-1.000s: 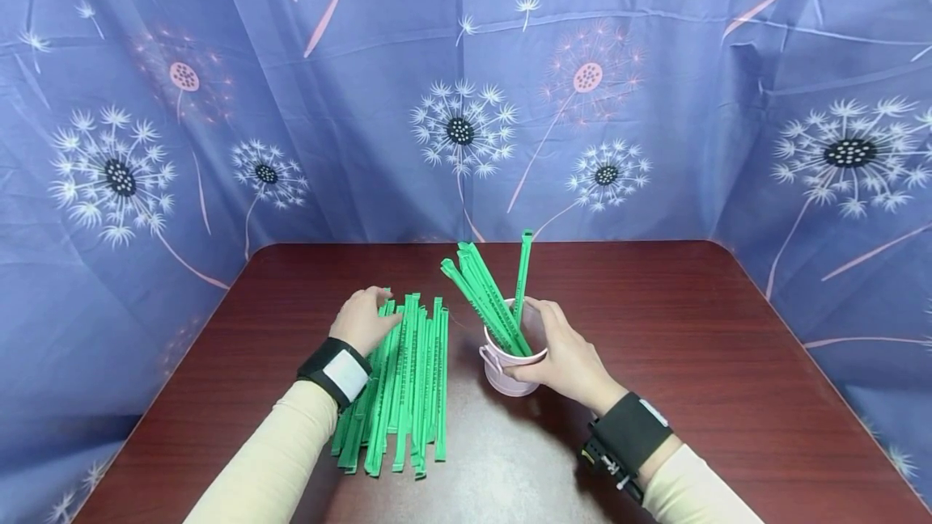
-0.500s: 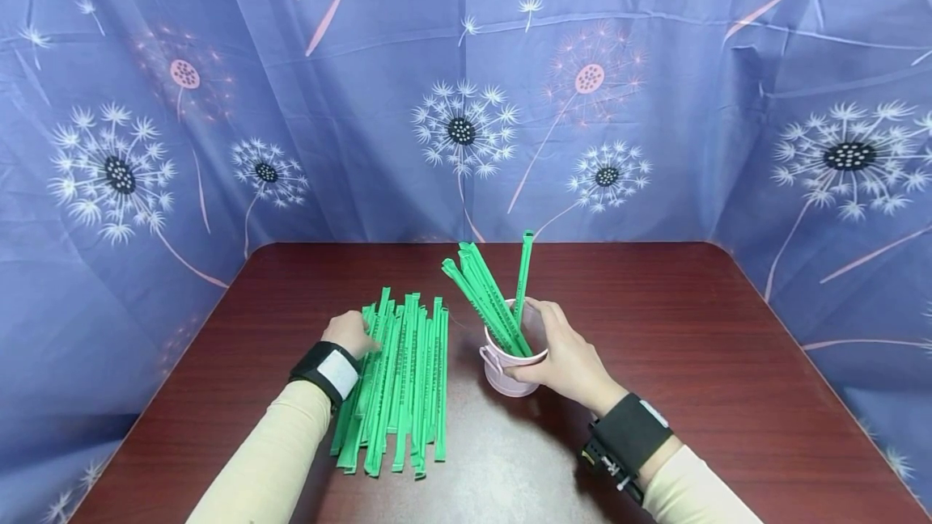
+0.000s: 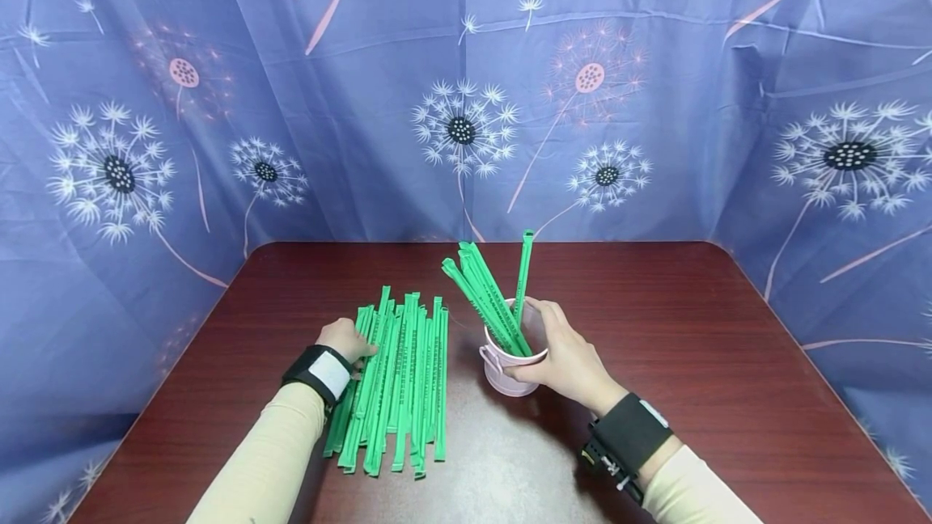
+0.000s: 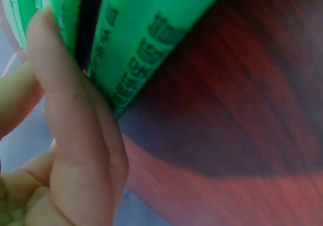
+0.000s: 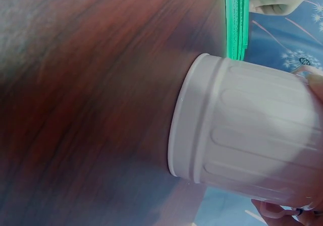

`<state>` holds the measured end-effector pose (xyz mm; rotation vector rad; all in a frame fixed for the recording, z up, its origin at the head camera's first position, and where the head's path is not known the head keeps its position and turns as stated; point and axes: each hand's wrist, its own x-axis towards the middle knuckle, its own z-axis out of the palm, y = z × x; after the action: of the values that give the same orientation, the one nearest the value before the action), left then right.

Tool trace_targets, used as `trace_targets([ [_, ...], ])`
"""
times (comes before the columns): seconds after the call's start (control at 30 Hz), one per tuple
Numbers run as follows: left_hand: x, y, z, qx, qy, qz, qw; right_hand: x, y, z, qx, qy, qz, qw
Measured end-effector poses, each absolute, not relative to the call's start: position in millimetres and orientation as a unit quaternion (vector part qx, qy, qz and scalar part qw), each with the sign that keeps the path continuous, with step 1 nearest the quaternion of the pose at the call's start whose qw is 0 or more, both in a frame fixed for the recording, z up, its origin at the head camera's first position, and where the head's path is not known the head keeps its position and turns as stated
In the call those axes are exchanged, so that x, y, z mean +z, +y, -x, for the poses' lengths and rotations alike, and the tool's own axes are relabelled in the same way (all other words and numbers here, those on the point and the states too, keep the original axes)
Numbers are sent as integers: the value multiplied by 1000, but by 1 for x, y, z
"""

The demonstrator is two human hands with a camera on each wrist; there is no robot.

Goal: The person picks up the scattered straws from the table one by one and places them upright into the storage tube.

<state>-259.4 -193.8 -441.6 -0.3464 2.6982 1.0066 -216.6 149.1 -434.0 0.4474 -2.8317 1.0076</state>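
Observation:
At the left of a pile of green wrapped straws (image 3: 408,370), my left hand (image 3: 345,340) touches the leftmost straws. In the left wrist view its fingers (image 4: 75,125) look fairly straight against the printed green wrappers (image 4: 146,44), and no straw shows clearly pinched. My right hand (image 3: 568,354) grips a small pale pink bucket (image 3: 510,378) from its right side, thumb in front and fingers at the far rim. Several wrapped straws (image 3: 484,297) lean left inside it, and one straw (image 3: 523,277) stands nearly upright. The bucket's side (image 5: 262,130) fills much of the right wrist view.
Both hands work over a dark reddish wooden table (image 3: 692,330). A blue curtain (image 3: 364,103) with dandelion prints hangs behind and beside it. The bucket's handle (image 3: 491,358) hangs on its left side.
My left hand has drawn back from the top of the pile, down and left to its left edge. A few left straws have shifted slightly left. My right hand and the bucket have stayed still.

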Motion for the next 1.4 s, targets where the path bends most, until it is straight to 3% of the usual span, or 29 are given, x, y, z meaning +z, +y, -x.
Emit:
trace_targets([
  [0.3, -454, -201, 269, 393, 903, 127, 118, -434, 149, 216, 329, -932, -144, 55],
  [0.53, -418, -193, 267, 433, 893, 93, 76, -433, 149, 216, 329, -931, -146, 54],
  [0.97, -338, -170, 267, 650, 757, 8, -61, -433, 148, 217, 331, -930, -148, 53],
  [1.4, -319, -140, 251, 747, 657, -69, -74, -433, 149, 216, 333, -931, -143, 50],
])
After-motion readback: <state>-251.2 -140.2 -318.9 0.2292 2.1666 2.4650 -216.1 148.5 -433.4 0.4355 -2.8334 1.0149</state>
